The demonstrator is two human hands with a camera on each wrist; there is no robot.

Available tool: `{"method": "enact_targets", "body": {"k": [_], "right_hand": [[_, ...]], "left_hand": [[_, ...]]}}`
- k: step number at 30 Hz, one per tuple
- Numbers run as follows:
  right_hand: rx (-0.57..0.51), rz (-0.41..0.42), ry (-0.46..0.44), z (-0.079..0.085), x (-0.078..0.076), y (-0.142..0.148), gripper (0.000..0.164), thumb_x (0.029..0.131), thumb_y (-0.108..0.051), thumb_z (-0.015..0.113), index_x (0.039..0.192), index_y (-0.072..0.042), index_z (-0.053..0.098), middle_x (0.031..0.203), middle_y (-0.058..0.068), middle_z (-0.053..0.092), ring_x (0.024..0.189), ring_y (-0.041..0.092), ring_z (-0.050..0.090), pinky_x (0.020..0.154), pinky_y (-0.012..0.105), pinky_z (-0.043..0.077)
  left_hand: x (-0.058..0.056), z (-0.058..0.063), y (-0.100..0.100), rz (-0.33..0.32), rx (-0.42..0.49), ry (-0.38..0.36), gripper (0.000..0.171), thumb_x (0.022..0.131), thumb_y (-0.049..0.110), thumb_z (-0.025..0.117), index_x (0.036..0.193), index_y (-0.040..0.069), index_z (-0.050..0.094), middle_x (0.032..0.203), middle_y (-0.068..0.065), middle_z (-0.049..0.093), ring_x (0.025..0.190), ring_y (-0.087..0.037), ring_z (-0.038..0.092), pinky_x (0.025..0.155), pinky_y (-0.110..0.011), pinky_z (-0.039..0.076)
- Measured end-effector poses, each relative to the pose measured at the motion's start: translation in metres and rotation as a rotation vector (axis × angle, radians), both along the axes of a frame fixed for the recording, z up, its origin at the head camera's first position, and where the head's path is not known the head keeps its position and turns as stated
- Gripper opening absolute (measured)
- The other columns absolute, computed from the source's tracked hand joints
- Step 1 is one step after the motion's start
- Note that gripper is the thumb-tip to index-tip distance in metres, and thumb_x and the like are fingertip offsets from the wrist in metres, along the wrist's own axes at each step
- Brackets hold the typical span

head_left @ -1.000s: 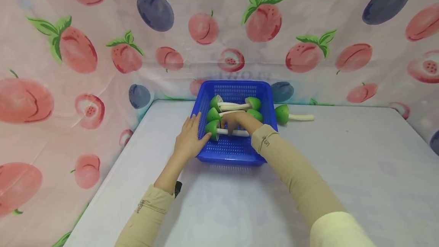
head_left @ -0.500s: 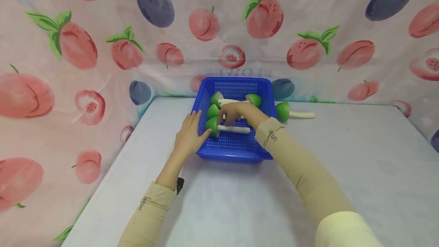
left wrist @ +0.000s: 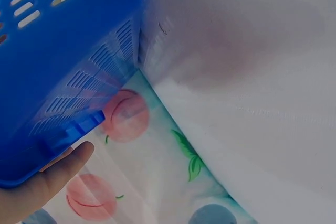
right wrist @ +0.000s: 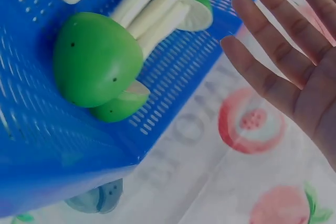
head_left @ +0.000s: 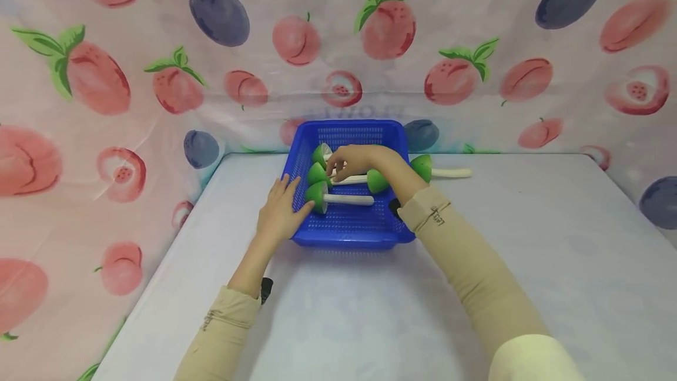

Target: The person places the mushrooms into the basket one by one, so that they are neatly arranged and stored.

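Observation:
Several toy mushrooms with green domed caps and white stems lie sideways in a blue plastic basket (head_left: 344, 244). The nearest mushroom (head_left: 316, 197) has its cap to the left; behind it another mushroom (head_left: 377, 181) points its cap right. My left hand (head_left: 278, 210) rests on the basket's left rim, fingers extended and thumb spread inward; its fingers (left wrist: 68, 166) show under the rim in the left wrist view. Over the rear mushrooms is my right hand (head_left: 354, 159), hiding part of them. In the right wrist view its fingers (right wrist: 278, 51) are spread and hold nothing.
One more toy mushroom (head_left: 421, 167) lies on the white table (head_left: 502, 240) just right of the basket, its stem pointing right. A fruit-printed cloth (head_left: 296, 93) hangs along the back and left of the table, close behind the basket.
My right hand has moved from the nearest mushroom's stem up and back toward the rear ones, uncovering that stem. The left hand keeps its place on the rim. The head view has shifted slightly.

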State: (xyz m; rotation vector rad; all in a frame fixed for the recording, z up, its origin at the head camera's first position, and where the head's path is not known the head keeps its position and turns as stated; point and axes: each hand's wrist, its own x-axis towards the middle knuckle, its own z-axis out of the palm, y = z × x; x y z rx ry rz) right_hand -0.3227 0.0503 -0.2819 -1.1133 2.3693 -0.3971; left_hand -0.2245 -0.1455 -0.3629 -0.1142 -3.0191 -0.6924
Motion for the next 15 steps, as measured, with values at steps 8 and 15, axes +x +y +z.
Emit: {"method": "enact_targets", "body": {"k": [8,15], "right_hand": [[-0.136,0.007,0.001,0.007,0.014,0.015,0.035,0.096,-0.018,0.053,0.129,-0.004,0.056,0.128,0.015,0.059,0.118,0.029,0.055,0.101,0.04,0.045],[-0.179,-0.016,0.063,0.013,0.033,0.029,0.035,0.096,-0.021,0.054,0.129,-0.007,0.056,0.119,0.013,0.063,0.112,0.028,0.059,0.097,0.04,0.048]], "left_hand": [[0.002,-0.004,-0.004,0.003,-0.011,-0.005,0.069,0.094,0.046,0.049,0.149,0.011,0.027,0.157,-0.018,0.017,0.146,-0.036,0.009,0.102,-0.068,0.029],[0.001,-0.003,0.0,-0.012,-0.007,0.011,0.068,0.093,0.046,0.05,0.148,0.011,0.031,0.157,-0.018,0.016,0.146,-0.037,0.01,0.1,-0.069,0.03]]}}
